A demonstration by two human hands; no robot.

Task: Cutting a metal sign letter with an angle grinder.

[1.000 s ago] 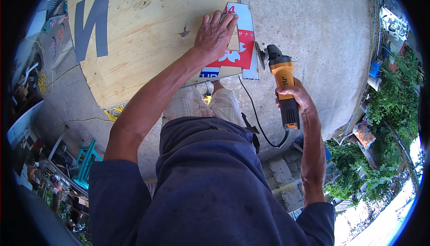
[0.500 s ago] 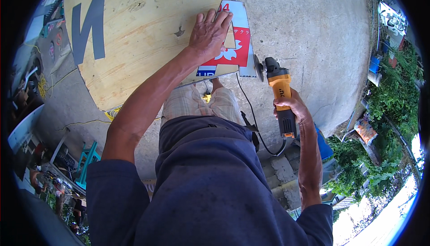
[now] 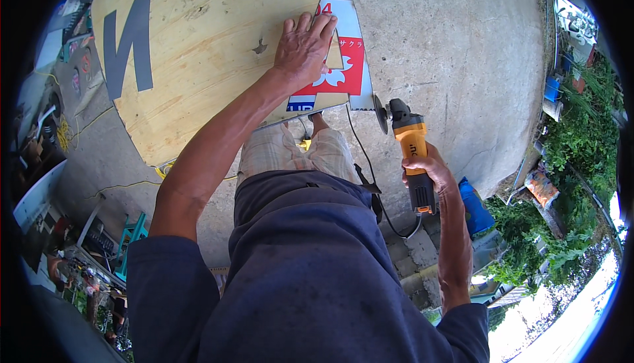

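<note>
My left hand (image 3: pixel 304 49) lies flat, fingers spread, on the right edge of a large plywood board (image 3: pixel 211 52) with a big dark letter painted on it. Under the board's edge sticks out a white, red and blue printed sign panel (image 3: pixel 347 75). My right hand (image 3: pixel 429 171) grips the black rear handle of an orange angle grinder (image 3: pixel 409 145). Its disc (image 3: pixel 380 114) sits just right of the panel's lower corner, close to the board's edge. A black cord (image 3: pixel 366 165) runs from the grinder down past my legs.
The board rests on a concrete floor (image 3: pixel 449 46). A blue container (image 3: pixel 474 206) sits by my right forearm, near concrete blocks. Green plants and clutter line the right side. Tools, a teal stand (image 3: pixel 129 237) and shelves crowd the lower left. A yellow cord (image 3: pixel 162 168) trails under the board.
The grinder has moved left and up, its disc closer to the sign panel's edge. My left hand stays pressed on the board.
</note>
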